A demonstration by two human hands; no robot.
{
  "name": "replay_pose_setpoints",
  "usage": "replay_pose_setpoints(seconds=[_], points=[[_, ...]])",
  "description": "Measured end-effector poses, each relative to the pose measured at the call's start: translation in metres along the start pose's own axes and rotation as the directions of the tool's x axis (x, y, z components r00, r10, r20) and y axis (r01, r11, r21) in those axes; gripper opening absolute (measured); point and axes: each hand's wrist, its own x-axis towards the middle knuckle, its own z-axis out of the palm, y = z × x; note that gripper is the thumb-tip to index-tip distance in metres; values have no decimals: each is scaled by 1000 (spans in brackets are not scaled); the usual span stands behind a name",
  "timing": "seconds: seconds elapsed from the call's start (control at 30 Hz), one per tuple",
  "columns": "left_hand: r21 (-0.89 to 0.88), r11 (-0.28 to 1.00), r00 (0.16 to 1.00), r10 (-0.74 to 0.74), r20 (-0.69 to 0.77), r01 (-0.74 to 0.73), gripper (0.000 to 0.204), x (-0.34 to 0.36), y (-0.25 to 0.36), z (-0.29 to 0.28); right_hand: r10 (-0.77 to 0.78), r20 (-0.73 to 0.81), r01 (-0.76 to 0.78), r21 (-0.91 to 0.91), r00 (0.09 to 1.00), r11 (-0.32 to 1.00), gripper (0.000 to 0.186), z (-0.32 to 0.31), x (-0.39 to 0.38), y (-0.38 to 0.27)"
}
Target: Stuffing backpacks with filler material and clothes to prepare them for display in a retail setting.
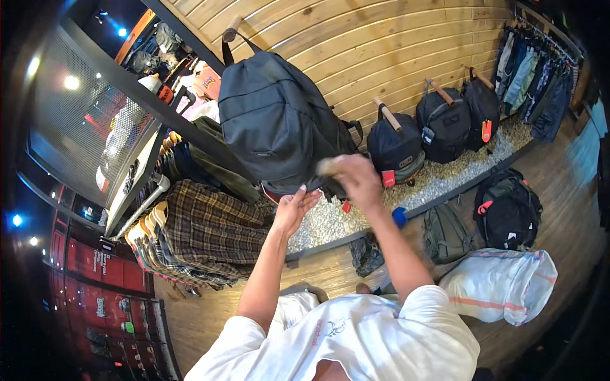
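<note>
A large dark grey backpack [273,120] hangs by its top loop from a wooden peg [232,28] on the slatted wood wall. My left hand [293,206] is under its lower edge, palm up, fingers touching the bottom fabric. Blurred by motion, my right hand [352,178] is against the bag's lower right corner, with its fingers closed on a dark flap or strap there.
Three smaller dark backpacks [445,124] hang on pegs to the right above a gravel strip [438,181]. Plaid shirts [203,232] hang on a rack at left. Two backpacks [507,209] and a white sack [502,282] lie on the wooden floor.
</note>
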Motion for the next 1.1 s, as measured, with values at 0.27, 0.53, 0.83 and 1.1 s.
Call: replay_pose_setpoints(seconds=[0.27,0.53,0.83,1.1], points=[[20,1000,999,-7,-41,8,36,-5,10,-14,269,-138,-286,-131,953,949,33,-17,-33,69],[25,999,999,-21,-43,22,32,-10,11,-23,95,-98,-95,12,991,995,41,23,37,6],[50,999,996,-12,-89,17,32,4,4,-21,273,-101,-263,102,957,959,39,10,53,-13],[-18,1000,996,11,-93,-13,35,22,-11,4,196,88,-188,-83,977,979,44,8,7,51]])
